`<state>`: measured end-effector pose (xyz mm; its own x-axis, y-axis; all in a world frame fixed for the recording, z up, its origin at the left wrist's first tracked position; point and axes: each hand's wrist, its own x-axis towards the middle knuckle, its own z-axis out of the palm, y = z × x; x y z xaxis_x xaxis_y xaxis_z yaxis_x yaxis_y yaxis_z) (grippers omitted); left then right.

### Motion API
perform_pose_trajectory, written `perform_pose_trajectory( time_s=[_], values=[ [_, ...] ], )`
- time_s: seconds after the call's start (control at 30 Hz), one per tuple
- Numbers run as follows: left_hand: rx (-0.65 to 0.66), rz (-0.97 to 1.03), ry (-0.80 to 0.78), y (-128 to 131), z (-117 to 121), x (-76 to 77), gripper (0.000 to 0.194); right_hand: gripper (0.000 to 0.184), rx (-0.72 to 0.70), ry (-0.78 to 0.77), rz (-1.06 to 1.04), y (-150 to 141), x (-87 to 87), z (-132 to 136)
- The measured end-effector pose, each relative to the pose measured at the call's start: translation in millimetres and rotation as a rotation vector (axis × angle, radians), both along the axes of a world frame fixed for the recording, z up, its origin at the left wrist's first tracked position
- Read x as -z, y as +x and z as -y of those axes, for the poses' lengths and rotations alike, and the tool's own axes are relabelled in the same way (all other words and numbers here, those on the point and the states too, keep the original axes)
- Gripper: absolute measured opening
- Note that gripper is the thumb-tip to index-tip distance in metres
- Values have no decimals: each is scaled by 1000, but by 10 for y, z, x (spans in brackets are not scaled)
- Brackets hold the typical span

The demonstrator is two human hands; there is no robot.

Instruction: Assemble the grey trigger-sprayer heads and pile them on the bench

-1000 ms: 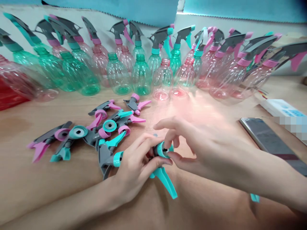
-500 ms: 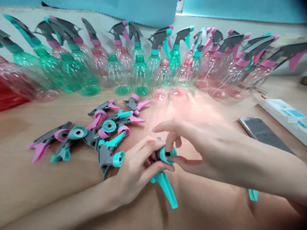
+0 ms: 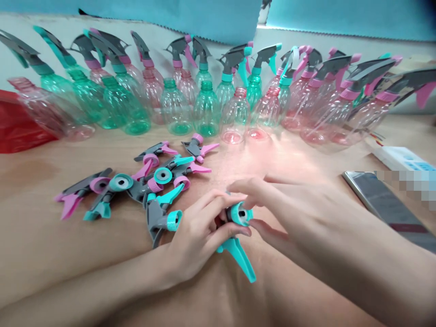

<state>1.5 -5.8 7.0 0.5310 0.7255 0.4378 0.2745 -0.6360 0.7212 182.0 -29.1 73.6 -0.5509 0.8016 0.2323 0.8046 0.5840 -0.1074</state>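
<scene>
My left hand (image 3: 200,231) is closed around a grey trigger sprayer head (image 3: 223,214). Its turquoise collar (image 3: 235,213) faces up and to the right, showing a pale inside with a dark hole. The turquoise trigger (image 3: 240,259) points down towards me. At the collar's right rim is my right hand (image 3: 272,200), thumb and fingers parted around the opening. Whether its fingertips touch the rim I cannot tell, and nothing shows between them. Left of my hands lies a loose pile of sprayer heads (image 3: 158,218) with pink or turquoise collars.
Along the wall stand clear green bottles (image 3: 206,111) and pink bottles (image 3: 235,116), some open-necked, others with sprayer heads on. A phone (image 3: 384,200) lies on the table to the right, near a white power strip (image 3: 405,159). A red bag (image 3: 20,122) sits at the left.
My right fingers have drawn back a little from inside the collar, and its pale inside shows more clearly. The view has shifted slightly left. My left hand keeps the sprayer head.
</scene>
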Motion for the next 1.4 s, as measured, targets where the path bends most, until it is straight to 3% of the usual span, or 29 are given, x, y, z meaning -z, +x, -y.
perform_pose_trajectory(
  time_s=[0.17,0.33,0.5,0.67,0.83,1.03,1.27,1.4],
  values=[
    [20,-9,147,-23,28,-90,29,26,34,-41,-114,124,-125,0],
    [-203,-162,406,-208,-95,-375,31,19,44,-36,-326,146,-292,-16],
    [-463,-342,347,-556,-379,-600,26,16,70,-87,-315,170,-326,-63],
    [-491,-449,211,-734,-517,-541,31,24,129,-151,-190,218,-290,-96],
    [-451,-433,197,-579,-483,-478,40,34,146,-142,-117,291,-244,-135],
    [-326,-433,268,-313,-388,-473,26,34,139,-72,-115,391,-280,-165],
    [15,-464,210,69,-35,-268,19,33,164,-3,-128,583,-446,-131],
    [185,-499,151,410,132,-241,18,34,141,48,-150,643,-542,-58]
  ],
)
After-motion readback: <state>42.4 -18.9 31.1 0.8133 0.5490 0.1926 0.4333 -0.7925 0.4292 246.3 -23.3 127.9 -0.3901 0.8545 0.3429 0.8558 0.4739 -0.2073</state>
